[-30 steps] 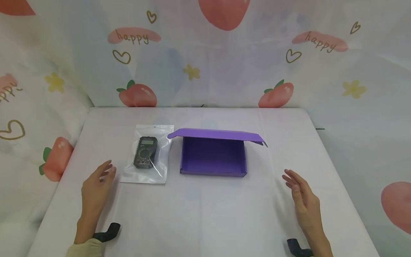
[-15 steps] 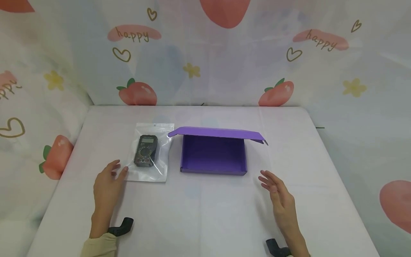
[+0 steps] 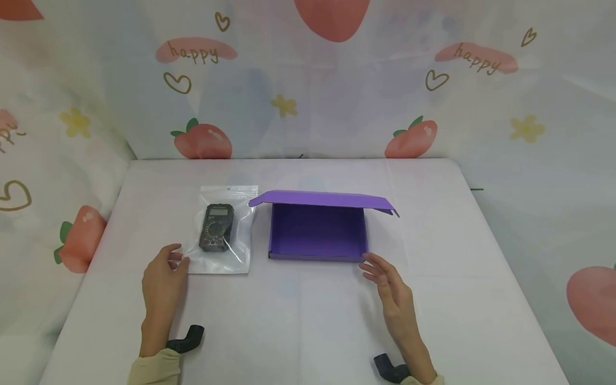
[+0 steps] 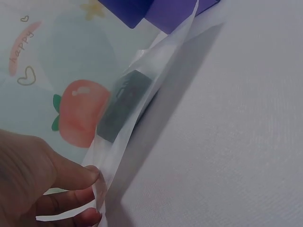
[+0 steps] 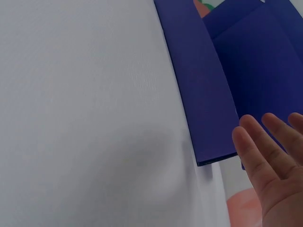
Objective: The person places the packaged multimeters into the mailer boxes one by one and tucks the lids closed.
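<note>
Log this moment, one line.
left hand: touching bag; right hand: open, at box corner; meter: inside bag; lid: raised

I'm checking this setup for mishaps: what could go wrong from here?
Slip: the left hand is at the edge of the bag, so the multimeter inside might drop if lifted.
Nudge: the right hand is by the front corner of the box and could push it askew.
Snag: the overhanging lid might catch the bag.

That zip bag (image 3: 240, 251) is glossy clear plastic, catching the light; the multimeter (image 3: 216, 228) looks dull plastic, the purple box (image 3: 317, 232) smooth matt cardboard, the tablecloth (image 3: 289, 326) creased fabric.
</note>
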`<action>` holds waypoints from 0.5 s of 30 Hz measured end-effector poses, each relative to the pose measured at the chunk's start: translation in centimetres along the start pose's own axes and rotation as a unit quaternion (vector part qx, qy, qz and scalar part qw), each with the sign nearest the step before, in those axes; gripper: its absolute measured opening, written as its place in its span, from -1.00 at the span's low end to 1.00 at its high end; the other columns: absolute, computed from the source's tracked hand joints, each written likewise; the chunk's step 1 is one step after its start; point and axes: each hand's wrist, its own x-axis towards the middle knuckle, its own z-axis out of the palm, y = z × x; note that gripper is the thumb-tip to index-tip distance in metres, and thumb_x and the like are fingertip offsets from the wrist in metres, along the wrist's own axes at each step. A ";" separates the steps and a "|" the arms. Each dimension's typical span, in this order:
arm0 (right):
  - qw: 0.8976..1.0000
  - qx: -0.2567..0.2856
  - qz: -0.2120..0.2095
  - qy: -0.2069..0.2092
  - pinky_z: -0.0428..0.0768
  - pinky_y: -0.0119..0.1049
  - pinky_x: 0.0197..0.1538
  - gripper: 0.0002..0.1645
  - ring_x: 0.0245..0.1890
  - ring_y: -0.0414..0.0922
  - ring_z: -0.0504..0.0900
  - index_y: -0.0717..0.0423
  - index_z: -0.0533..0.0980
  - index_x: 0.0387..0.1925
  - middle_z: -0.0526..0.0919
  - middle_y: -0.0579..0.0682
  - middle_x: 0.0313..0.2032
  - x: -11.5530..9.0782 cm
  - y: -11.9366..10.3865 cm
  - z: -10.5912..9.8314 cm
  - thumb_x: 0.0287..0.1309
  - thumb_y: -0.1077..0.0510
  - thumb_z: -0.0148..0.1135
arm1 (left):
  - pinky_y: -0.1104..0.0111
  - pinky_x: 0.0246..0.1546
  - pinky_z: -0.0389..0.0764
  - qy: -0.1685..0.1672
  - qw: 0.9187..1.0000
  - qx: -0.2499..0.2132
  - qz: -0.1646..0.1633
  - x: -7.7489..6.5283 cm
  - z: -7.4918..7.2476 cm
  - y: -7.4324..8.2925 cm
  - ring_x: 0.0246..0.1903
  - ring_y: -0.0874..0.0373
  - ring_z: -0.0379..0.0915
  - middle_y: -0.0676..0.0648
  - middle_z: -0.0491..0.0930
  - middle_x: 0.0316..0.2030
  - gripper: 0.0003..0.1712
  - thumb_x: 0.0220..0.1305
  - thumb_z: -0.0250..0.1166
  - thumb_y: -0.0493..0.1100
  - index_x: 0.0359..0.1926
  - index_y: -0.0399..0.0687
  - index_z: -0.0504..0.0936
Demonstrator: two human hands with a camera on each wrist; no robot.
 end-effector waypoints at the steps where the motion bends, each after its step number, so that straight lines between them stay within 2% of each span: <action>1: 1.000 0.003 0.002 0.000 0.63 -0.42 0.24 -0.46 0.23 -0.10 0.69 0.36 0.32 0.45 0.54 0.42 0.29 0.0 0.0 0.2 0.54 0.44 -0.25 | 0.20 -0.23 0.40 0.001 1.000 -0.003 -0.001 0.0 0.0 0.0 -0.12 -0.17 0.55 -0.33 0.71 0.00 -0.54 0.45 0.25 -0.24 0.32 -0.24 0.55; 6: 1.000 0.015 0.023 -0.005 0.64 -0.40 0.23 -0.47 0.21 -0.12 0.70 0.30 0.35 0.44 0.56 0.40 0.27 0.2 -0.2 1.4 0.56 0.40 -0.23 | 0.19 -0.23 0.48 0.002 1.000 -0.018 -0.009 -0.1 0.0 0.0 -0.13 -0.18 0.60 -0.34 0.71 -0.01 -0.58 0.45 0.24 -0.28 0.28 -0.25 0.58; 12: 0.998 0.049 0.033 -0.028 0.67 -0.33 0.22 -0.47 0.22 -0.10 0.70 0.30 0.35 0.44 0.55 0.43 0.27 0.5 -0.3 3.1 0.58 0.38 -0.29 | -0.05 0.03 0.62 -0.014 0.997 -0.059 -0.038 -0.1 -0.3 -0.3 0.00 -0.26 0.64 -0.35 0.68 0.07 -0.59 0.44 0.25 -0.28 0.27 -0.22 0.57; 13: 0.997 0.061 0.032 -0.033 0.67 -0.31 0.22 -0.47 0.23 -0.08 0.70 0.32 0.34 0.43 0.54 0.45 0.27 0.6 -0.3 3.4 0.58 0.38 -0.30 | -0.04 0.04 0.63 -0.017 0.997 -0.068 -0.042 -0.1 -0.4 -0.4 0.01 -0.28 0.64 -0.36 0.67 0.07 -0.58 0.44 0.25 -0.29 0.27 -0.22 0.56; 15: 0.995 0.087 0.034 -0.043 0.69 -0.27 0.22 -0.48 0.23 -0.07 0.71 0.34 0.34 0.43 0.54 0.45 0.28 0.8 -0.3 4.2 0.59 0.37 -0.32 | 0.18 -0.03 0.68 -0.023 0.995 -0.081 -0.053 -0.1 -0.5 -0.4 0.01 -0.26 0.64 -0.34 0.67 0.09 -0.58 0.44 0.27 -0.29 0.28 -0.20 0.56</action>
